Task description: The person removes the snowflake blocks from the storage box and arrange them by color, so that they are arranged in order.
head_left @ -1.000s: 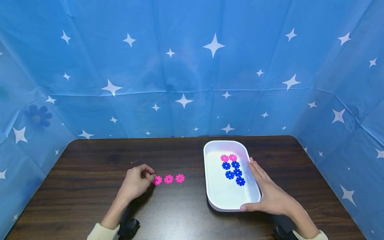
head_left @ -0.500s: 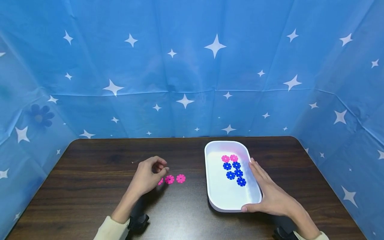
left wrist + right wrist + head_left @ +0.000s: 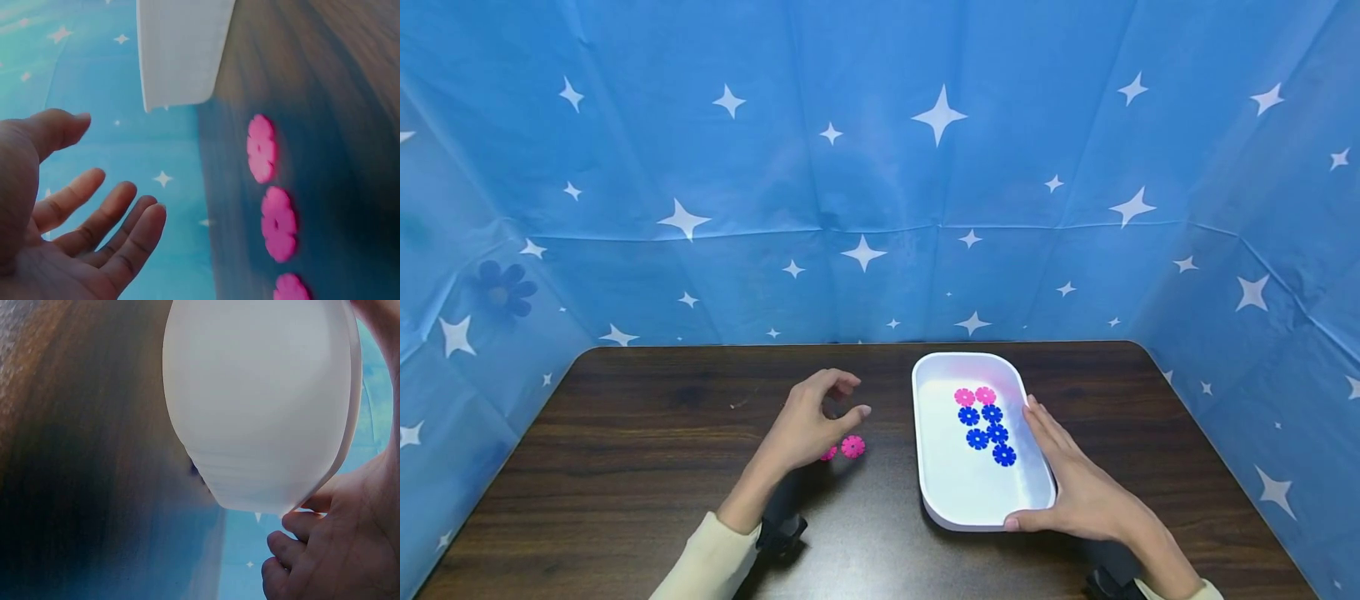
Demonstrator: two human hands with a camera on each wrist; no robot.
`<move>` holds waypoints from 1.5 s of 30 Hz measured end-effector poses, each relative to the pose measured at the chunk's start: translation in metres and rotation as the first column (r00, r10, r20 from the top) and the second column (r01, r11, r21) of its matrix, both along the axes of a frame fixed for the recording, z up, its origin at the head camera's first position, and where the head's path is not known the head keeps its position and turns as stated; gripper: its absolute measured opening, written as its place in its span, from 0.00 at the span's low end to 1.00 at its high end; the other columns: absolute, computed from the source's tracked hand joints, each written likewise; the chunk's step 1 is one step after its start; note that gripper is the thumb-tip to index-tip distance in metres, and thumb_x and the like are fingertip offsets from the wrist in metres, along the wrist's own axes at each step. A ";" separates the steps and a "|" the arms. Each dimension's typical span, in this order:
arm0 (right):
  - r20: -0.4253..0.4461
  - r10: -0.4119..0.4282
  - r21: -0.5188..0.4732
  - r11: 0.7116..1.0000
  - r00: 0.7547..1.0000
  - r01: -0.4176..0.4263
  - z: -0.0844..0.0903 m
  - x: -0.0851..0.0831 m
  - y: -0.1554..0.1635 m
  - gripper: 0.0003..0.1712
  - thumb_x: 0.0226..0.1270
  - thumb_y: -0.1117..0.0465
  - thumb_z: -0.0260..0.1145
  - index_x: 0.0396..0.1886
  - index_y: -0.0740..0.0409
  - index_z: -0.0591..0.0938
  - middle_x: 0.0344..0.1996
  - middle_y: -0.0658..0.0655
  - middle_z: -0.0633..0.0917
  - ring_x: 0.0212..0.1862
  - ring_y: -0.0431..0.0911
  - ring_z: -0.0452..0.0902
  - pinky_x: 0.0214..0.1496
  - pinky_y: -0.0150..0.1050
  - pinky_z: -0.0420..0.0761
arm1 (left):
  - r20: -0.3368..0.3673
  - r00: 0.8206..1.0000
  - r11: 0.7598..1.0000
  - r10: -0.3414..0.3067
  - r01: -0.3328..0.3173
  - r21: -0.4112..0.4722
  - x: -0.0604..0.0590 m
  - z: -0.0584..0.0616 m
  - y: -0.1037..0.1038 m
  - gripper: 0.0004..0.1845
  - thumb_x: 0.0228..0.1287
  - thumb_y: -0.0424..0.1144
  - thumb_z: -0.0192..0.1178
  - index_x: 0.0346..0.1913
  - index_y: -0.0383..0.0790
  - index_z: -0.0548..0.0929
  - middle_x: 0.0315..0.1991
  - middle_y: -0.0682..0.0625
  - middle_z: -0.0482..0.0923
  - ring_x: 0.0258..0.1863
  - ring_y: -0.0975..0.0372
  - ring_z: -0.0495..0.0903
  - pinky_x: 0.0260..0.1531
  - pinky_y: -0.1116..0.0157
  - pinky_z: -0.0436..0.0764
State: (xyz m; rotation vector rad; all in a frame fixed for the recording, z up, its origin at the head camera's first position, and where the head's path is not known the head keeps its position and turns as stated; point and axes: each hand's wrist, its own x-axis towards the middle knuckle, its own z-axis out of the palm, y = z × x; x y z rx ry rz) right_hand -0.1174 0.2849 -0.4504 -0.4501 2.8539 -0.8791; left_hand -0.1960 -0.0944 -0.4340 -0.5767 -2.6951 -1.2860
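My left hand (image 3: 808, 425) hovers over the table, thumb and fingers spread apart with nothing between them. Below it lies a row of pink flower-shaped plastic discs: one (image 3: 853, 447) shows whole, another (image 3: 828, 454) is partly covered by the hand. The left wrist view shows three such discs (image 3: 279, 224) in line beside the relaxed fingers. On the right, my right hand (image 3: 1078, 492) grips the near right corner of a white tray (image 3: 951, 500), thumb on the near rim and fingers along the right side. Inside are two pink discs (image 3: 974, 397) and several blue ones (image 3: 977, 438).
A dark wood-grain table (image 3: 625, 467) carries everything. Blue cloth with white stars (image 3: 880, 183) hangs behind it and at both sides. Each wrist wears a black camera mount, the left one (image 3: 782, 533) close above the tabletop.
My left hand has moved right and slightly away from me, from the left end of the pink row to above its right part, its fingers opening wider. The right hand stays on the tray.
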 end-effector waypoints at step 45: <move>0.018 0.015 -0.004 1.000 1.000 -0.015 0.001 -0.003 0.000 0.79 0.43 0.30 0.80 0.85 0.45 0.41 0.85 0.57 0.40 0.82 0.67 0.41 0.69 0.75 0.62 | 0.248 0.950 0.928 -0.189 0.255 -0.271 -0.050 0.008 0.145 0.37 0.63 0.56 0.70 0.71 0.44 0.73 0.61 0.44 0.81 0.56 0.55 0.83 0.47 0.60 0.87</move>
